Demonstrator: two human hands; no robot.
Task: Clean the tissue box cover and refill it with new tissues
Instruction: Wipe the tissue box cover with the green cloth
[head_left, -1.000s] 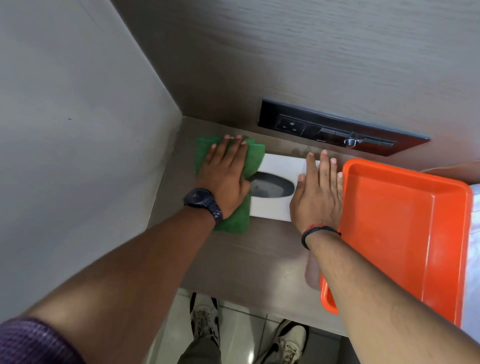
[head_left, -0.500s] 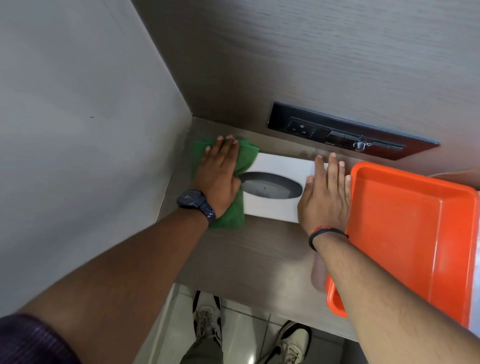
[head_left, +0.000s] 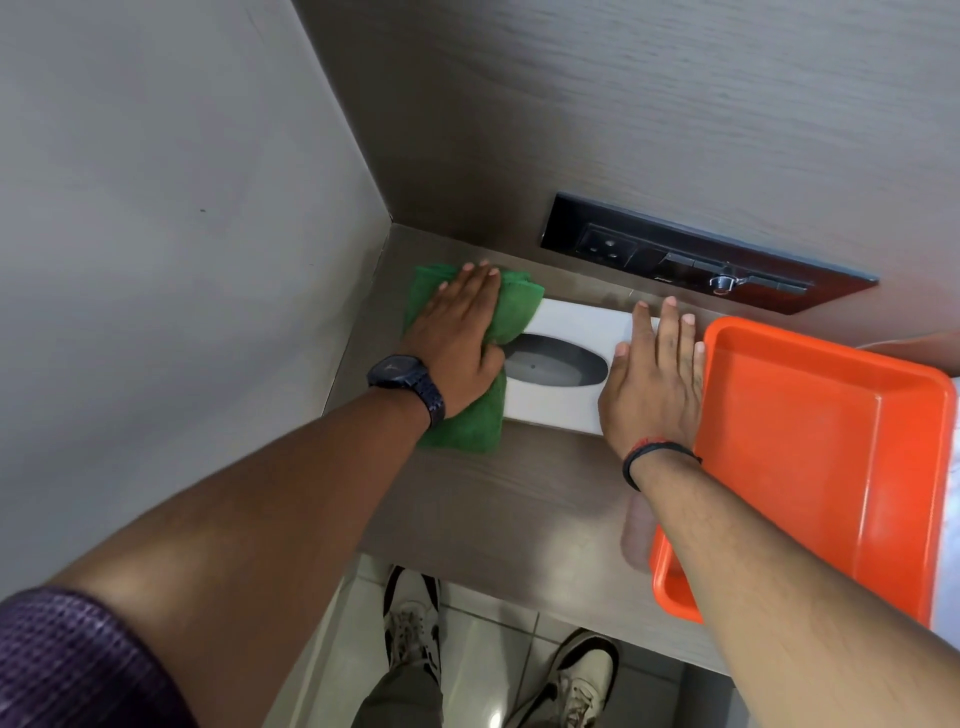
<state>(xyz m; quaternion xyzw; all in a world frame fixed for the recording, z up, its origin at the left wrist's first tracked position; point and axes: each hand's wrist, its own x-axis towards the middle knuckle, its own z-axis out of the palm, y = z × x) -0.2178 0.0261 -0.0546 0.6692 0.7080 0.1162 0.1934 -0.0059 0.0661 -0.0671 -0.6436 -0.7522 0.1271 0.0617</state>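
A white tissue box cover with a dark oval slot lies flat on the grey-brown wooden shelf near the corner. My left hand lies flat on a green cloth, pressing it over the cover's left end. My right hand rests palm down with fingers spread on the cover's right end. No tissues are in view.
An orange plastic tray stands on the shelf right of the cover, touching my right wrist. A black socket panel is set in the back wall. A grey side wall closes the left. My shoes show on the tiled floor below the shelf's front edge.
My left hand has slid the green cloth leftward, off the oval slot toward the cover's left end. My right hand stays on the right end.
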